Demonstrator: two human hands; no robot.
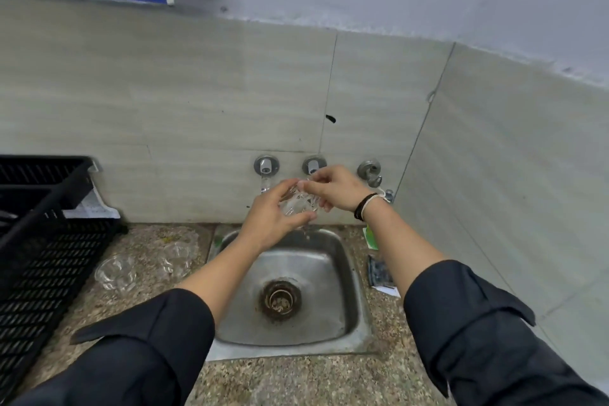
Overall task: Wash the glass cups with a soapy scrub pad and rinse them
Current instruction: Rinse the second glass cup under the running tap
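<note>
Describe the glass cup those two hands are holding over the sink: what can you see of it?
The glass cup is clear, with a cut, faceted pattern that catches light. It is held above the steel sink, near the wall taps, tilted rather than upright. The left hand cradles it from below and the side; the right hand pinches its upper edge. Water dribbles from it into the sink. Its rim and base are mostly hidden by fingers.

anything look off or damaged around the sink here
The drain in the sink is ringed with brown rust or grime. A dark chip marks the wall tile seam above the taps. Nothing looks spilled; both hands hold a glass cup intact.
</note>
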